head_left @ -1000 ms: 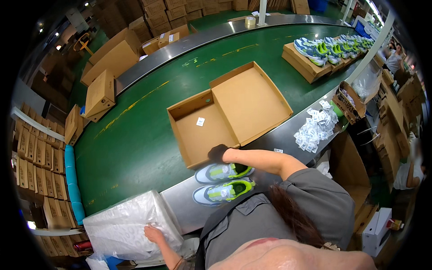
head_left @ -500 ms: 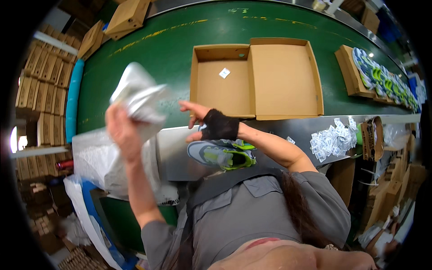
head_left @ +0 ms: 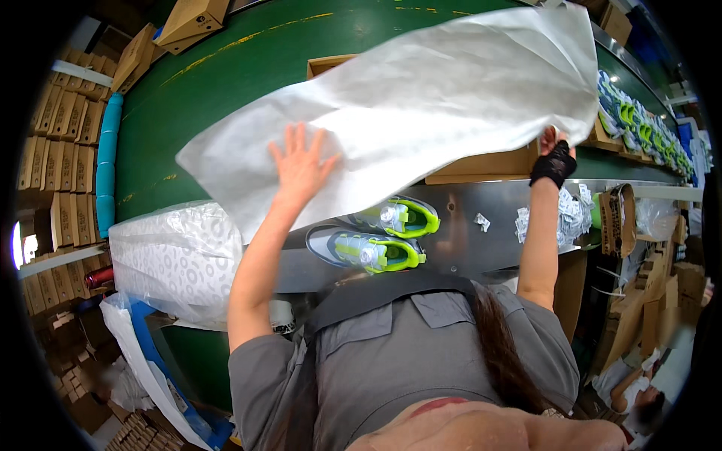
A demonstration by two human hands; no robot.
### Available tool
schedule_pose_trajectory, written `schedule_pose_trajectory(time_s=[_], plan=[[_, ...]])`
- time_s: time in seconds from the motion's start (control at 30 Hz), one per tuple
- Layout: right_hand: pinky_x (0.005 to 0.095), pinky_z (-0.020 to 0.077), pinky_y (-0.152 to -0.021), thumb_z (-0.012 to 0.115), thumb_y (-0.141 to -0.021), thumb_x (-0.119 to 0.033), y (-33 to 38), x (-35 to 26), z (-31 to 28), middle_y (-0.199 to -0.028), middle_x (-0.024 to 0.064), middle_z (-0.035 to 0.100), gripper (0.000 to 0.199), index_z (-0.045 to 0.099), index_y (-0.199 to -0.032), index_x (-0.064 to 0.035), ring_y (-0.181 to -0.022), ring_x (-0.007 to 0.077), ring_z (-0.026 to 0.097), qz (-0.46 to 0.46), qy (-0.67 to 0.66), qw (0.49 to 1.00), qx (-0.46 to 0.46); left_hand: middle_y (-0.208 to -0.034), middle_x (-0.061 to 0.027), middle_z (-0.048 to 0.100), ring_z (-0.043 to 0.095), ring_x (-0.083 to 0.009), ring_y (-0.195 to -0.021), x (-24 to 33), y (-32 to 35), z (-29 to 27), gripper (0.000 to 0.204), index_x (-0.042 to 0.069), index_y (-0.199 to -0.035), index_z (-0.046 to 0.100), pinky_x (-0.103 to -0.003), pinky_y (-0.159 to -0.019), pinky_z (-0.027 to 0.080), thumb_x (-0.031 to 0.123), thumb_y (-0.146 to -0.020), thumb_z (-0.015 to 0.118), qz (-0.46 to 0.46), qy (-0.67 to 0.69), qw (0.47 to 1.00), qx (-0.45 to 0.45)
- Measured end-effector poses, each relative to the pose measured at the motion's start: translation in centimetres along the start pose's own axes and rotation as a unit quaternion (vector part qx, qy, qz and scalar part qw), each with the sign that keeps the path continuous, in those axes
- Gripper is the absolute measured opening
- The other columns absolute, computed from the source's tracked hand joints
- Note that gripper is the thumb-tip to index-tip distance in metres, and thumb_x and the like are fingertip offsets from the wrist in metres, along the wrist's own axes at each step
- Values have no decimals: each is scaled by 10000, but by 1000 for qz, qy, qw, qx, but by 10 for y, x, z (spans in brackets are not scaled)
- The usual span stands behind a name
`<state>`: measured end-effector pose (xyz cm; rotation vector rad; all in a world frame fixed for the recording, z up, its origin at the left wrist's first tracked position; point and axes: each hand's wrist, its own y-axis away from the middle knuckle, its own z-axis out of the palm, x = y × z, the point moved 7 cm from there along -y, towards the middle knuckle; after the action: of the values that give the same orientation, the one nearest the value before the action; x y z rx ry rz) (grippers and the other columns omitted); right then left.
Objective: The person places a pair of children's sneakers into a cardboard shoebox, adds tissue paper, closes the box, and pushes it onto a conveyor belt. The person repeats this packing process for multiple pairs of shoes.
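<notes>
A large sheet of white tissue paper (head_left: pixel 421 98) is spread out in the air above the open cardboard shoe box (head_left: pixel 481 161), hiding most of it. My left hand (head_left: pixel 301 165) lies flat with fingers apart under the sheet's lower left part. My right hand (head_left: pixel 553 154), in a black fingerless glove, pinches the sheet's right edge. Below the sheet, two grey and lime-green sneakers (head_left: pixel 376 237) lie on the steel work shelf (head_left: pixel 481 252) in front of me.
A stack of wrapped tissue sheets (head_left: pixel 177 259) sits at my left. Small white paper packets (head_left: pixel 568 218) lie on the shelf at right. The green conveyor belt (head_left: pixel 218 83) carries boxes; flat cardboard stacks (head_left: pixel 64 158) stand far left. A tray of sneakers (head_left: pixel 639 124) is at right.
The crumpled tissue that my left hand lifted has been opened into a wide sheet. My right hand left the sneakers and took its right edge. The sheet now covers the box.
</notes>
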<state>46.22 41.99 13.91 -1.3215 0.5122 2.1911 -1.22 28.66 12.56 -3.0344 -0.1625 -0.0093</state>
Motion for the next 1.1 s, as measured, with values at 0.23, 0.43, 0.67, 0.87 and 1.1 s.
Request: schedule_pose_trajectory(time_s=[0.23,0.43,0.67,0.87,1.1], plan=[[417,446,-759,641,-763,-196,15,-24,-75,-1195,218,458,592,350,-1241,-2,-1117,291,457,49,371,924,75,-1321,-242,312,335,-346,-1210,-151,47,55,853,-44,-1284,308,-516,-958,274,544,-730,581,-359,271,893,-18],[410,379,-871,613,-615,-208,250,23,45,-1018,100,541,317,582,-906,-85,-993,286,487,-121,734,376,-553,-1031,-139,582,600,-236,-866,-103,66,168,628,-114,-1119,465,-327,-770,477,341,-741,678,-300,721,571,-254],[641,291,-861,598,-617,-254,361,68,18,-652,81,550,193,583,-622,-62,-1020,339,488,-426,456,383,-681,-820,-134,645,613,-226,-755,-90,5,110,310,-21,-940,596,-331,-656,462,248,-786,579,-145,516,844,-1],[407,395,-857,666,-647,-344,321,6,100,-752,121,608,322,618,-699,-31,-927,323,525,-296,447,435,-724,-803,-183,624,606,-331,-759,-147,-21,45,298,10,-892,594,-384,-677,454,283,-775,563,-145,365,914,101],[390,399,-752,584,-749,-400,203,80,153,-808,212,593,406,602,-828,-3,-834,344,528,-117,481,714,-495,-703,-162,596,573,-282,-648,-144,-55,-17,304,-8,-838,587,-371,-612,434,285,-762,556,-144,341,928,52]])
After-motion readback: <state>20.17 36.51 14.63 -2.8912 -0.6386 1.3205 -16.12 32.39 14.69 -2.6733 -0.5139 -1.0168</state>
